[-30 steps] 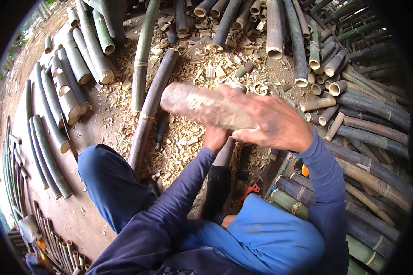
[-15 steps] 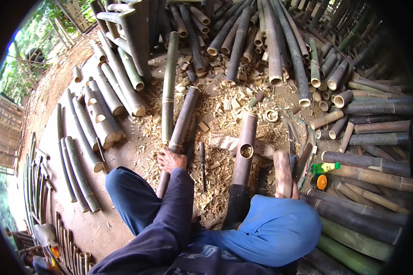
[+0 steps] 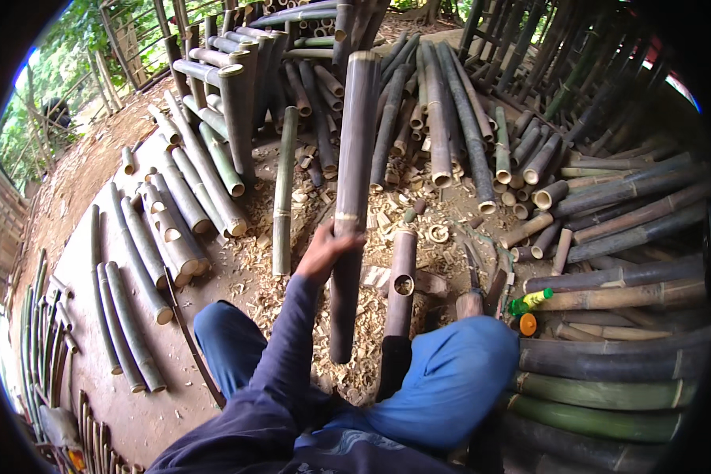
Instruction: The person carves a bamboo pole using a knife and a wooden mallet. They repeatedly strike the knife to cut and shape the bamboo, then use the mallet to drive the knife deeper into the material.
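My left hand (image 3: 325, 250) is wrapped round a thick dark bamboo pole (image 3: 354, 150), which it holds up nearly upright between my knees. Its upper end is closer to me than the pile behind. To the right of it, a second bamboo piece (image 3: 400, 257) with a round hole cut in its side rests on a wooden block, its near end by a dark covering at my right leg. Beside my right knee, part of a cylindrical wooden piece (image 3: 470, 303) shows. My right hand is out of sight, with that knee covering the place where it was.
Wood chips (image 3: 292, 316) cover the ground around the work. A pale bamboo pole (image 3: 284, 197) lies ahead, and cut bamboo lengths (image 3: 138, 324) lie at left. Bamboo piles (image 3: 624, 276) fill the right and back. A green bottle (image 3: 531, 302) and an orange round object (image 3: 528, 324) are right of my knee.
My left hand has raised the dark bamboo pole off the ground and moved it right and up. My right hand, partly visible by the wooden piece before, has gone from view. The view has tilted upward.
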A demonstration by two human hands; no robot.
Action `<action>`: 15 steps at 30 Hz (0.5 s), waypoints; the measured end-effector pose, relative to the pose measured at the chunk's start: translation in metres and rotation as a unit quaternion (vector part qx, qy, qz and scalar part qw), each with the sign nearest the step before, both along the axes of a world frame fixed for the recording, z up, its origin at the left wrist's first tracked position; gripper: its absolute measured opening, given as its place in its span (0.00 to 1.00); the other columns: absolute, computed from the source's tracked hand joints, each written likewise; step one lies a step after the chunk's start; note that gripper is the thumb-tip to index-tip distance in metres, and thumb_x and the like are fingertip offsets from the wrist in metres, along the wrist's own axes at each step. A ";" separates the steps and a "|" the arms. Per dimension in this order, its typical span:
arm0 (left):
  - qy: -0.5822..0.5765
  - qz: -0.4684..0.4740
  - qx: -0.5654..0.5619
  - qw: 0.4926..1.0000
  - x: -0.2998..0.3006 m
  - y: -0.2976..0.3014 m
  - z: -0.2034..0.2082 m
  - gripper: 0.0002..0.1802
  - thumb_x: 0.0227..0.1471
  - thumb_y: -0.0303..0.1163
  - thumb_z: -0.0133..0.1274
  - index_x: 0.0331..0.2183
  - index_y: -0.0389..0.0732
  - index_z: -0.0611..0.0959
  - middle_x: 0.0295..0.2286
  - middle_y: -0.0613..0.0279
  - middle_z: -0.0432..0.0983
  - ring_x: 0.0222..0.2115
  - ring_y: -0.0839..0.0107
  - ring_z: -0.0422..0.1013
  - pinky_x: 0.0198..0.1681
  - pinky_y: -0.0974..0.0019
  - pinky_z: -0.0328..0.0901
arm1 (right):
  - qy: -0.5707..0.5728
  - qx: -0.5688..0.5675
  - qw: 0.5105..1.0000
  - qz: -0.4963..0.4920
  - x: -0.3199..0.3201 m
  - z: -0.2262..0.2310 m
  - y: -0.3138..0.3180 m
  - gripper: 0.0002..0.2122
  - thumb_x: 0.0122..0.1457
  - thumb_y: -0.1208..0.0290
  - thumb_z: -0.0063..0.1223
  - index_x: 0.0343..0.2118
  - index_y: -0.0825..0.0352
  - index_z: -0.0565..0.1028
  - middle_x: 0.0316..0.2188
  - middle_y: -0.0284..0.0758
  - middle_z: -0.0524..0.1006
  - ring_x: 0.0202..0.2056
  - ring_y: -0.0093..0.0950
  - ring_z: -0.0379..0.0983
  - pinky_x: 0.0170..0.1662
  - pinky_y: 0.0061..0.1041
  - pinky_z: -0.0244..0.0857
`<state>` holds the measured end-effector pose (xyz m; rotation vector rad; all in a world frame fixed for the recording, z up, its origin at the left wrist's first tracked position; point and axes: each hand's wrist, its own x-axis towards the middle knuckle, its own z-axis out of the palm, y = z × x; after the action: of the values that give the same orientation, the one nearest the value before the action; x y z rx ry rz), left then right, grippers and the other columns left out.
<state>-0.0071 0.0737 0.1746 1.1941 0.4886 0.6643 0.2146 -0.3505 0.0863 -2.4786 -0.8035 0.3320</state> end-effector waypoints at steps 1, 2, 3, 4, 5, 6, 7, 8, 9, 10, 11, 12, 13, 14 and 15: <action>0.012 0.007 0.044 0.999 0.023 0.005 0.012 0.24 0.47 0.41 0.70 0.40 0.37 0.80 0.31 0.67 0.77 0.31 0.77 0.73 0.36 0.70 0.69 | -0.004 0.015 1.000 -0.008 0.005 0.006 -0.004 0.38 0.57 0.62 0.65 0.66 0.72 0.60 0.52 0.48 0.76 0.51 0.37 0.75 0.55 0.35 0.67; -0.019 0.013 0.042 0.999 0.041 0.001 0.033 0.25 0.47 0.41 0.70 0.41 0.36 0.80 0.31 0.66 0.78 0.30 0.77 0.74 0.35 0.70 0.69 | -0.008 0.035 0.999 -0.014 0.009 0.015 -0.007 0.38 0.57 0.61 0.65 0.67 0.72 0.60 0.52 0.48 0.76 0.51 0.37 0.75 0.55 0.35 0.67; -0.070 -0.002 0.059 0.996 0.060 -0.005 0.054 0.26 0.46 0.42 0.70 0.42 0.35 0.79 0.31 0.65 0.78 0.31 0.77 0.74 0.35 0.69 0.70 | -0.016 0.054 0.998 -0.024 0.014 0.027 -0.012 0.38 0.57 0.61 0.65 0.67 0.72 0.60 0.52 0.48 0.76 0.51 0.37 0.75 0.55 0.35 0.67; -0.160 -0.044 0.004 0.986 0.071 -0.009 0.071 0.28 0.45 0.41 0.71 0.43 0.35 0.78 0.32 0.65 0.78 0.32 0.76 0.74 0.36 0.68 0.72 | -0.011 0.092 0.995 -0.027 0.013 0.041 -0.013 0.39 0.57 0.61 0.65 0.67 0.72 0.60 0.52 0.48 0.76 0.51 0.37 0.75 0.55 0.35 0.67; -0.115 -0.045 0.082 0.989 0.081 -0.007 0.092 0.28 0.44 0.39 0.70 0.43 0.35 0.77 0.32 0.64 0.78 0.32 0.75 0.75 0.37 0.68 0.73 | -0.001 0.135 0.990 -0.033 0.012 0.056 -0.013 0.39 0.57 0.60 0.65 0.67 0.72 0.59 0.52 0.48 0.76 0.51 0.37 0.75 0.55 0.35 0.68; -0.098 -0.032 0.133 0.986 0.094 -0.013 0.112 0.25 0.43 0.33 0.69 0.42 0.35 0.78 0.32 0.64 0.78 0.32 0.74 0.76 0.38 0.68 0.74 | 0.025 0.196 0.980 -0.033 0.010 0.070 -0.008 0.39 0.57 0.60 0.65 0.68 0.72 0.59 0.52 0.48 0.76 0.52 0.37 0.75 0.55 0.35 0.68; -0.104 -0.045 0.122 0.986 0.106 -0.017 0.123 0.23 0.42 0.29 0.67 0.41 0.34 0.78 0.32 0.63 0.79 0.32 0.73 0.76 0.38 0.68 0.73 | 0.047 0.247 0.967 -0.039 0.003 0.088 -0.009 0.40 0.58 0.59 0.65 0.68 0.72 0.58 0.54 0.47 0.75 0.52 0.37 0.75 0.55 0.35 0.68; -0.104 -0.066 0.128 0.984 0.112 -0.022 0.132 0.24 0.40 0.28 0.67 0.41 0.34 0.79 0.32 0.62 0.79 0.32 0.73 0.76 0.39 0.67 0.73 | 0.069 0.297 0.951 -0.041 -0.003 0.105 -0.010 0.42 0.58 0.58 0.65 0.69 0.72 0.56 0.55 0.46 0.74 0.53 0.37 0.74 0.55 0.36 0.68; -0.105 -0.086 0.136 0.981 0.118 -0.027 0.136 0.25 0.38 0.28 0.67 0.41 0.34 0.79 0.32 0.62 0.80 0.33 0.72 0.76 0.40 0.67 0.73 | 0.090 0.348 0.932 -0.044 -0.010 0.125 -0.009 0.43 0.58 0.57 0.64 0.70 0.72 0.55 0.57 0.45 0.73 0.54 0.38 0.74 0.55 0.36 0.68; -0.106 -0.087 0.150 0.979 0.123 -0.028 0.130 0.26 0.36 0.28 0.68 0.42 0.34 0.79 0.33 0.61 0.80 0.33 0.72 0.76 0.40 0.67 0.73 | 0.087 0.359 0.929 -0.028 -0.020 0.146 -0.007 0.44 0.57 0.55 0.65 0.70 0.72 0.55 0.57 0.44 0.72 0.54 0.37 0.73 0.56 0.36 0.67; -0.109 -0.090 0.162 0.977 0.128 -0.028 0.121 0.28 0.35 0.29 0.68 0.42 0.34 0.79 0.33 0.61 0.80 0.34 0.72 0.76 0.41 0.66 0.72 | 0.082 0.369 0.926 -0.014 -0.029 0.167 -0.006 0.46 0.56 0.53 0.66 0.70 0.72 0.54 0.58 0.43 0.70 0.54 0.36 0.72 0.57 0.36 0.66; -0.083 -0.094 0.191 0.974 0.128 -0.031 0.118 0.30 0.32 0.29 0.70 0.43 0.34 0.80 0.33 0.62 0.80 0.35 0.72 0.76 0.43 0.66 0.71 | 0.085 0.388 0.918 0.003 -0.037 0.187 -0.004 0.47 0.53 0.54 0.68 0.70 0.72 0.54 0.55 0.44 0.71 0.52 0.35 0.72 0.55 0.32 0.66; -0.106 -0.112 0.169 0.973 0.128 -0.039 0.114 0.31 0.32 0.29 0.70 0.43 0.34 0.80 0.33 0.63 0.80 0.35 0.72 0.75 0.43 0.67 0.71 | 0.060 0.394 0.917 -0.026 -0.050 0.210 0.005 0.46 0.50 0.59 0.66 0.70 0.71 0.55 0.54 0.43 0.71 0.49 0.32 0.73 0.53 0.28 0.67; -0.113 -0.125 0.190 0.967 0.126 -0.042 0.112 0.31 0.32 0.29 0.70 0.43 0.34 0.80 0.33 0.62 0.80 0.36 0.72 0.75 0.43 0.67 0.71 | 0.030 0.412 0.910 -0.038 -0.052 0.221 0.004 0.45 0.50 0.62 0.65 0.70 0.70 0.56 0.53 0.42 0.72 0.46 0.32 0.74 0.50 0.27 0.69; -0.116 -0.139 0.203 0.962 0.121 -0.051 0.105 0.32 0.31 0.29 0.71 0.44 0.33 0.80 0.33 0.61 0.80 0.36 0.71 0.75 0.43 0.67 0.70 | 0.003 0.424 0.904 -0.052 -0.058 0.231 -0.003 0.43 0.49 0.65 0.63 0.69 0.70 0.56 0.51 0.42 0.72 0.44 0.31 0.75 0.47 0.25 0.70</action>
<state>0.1140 0.0225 0.2793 1.5135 -0.0203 0.6680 0.1566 -0.3535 0.3173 -1.6806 -0.6218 -0.0575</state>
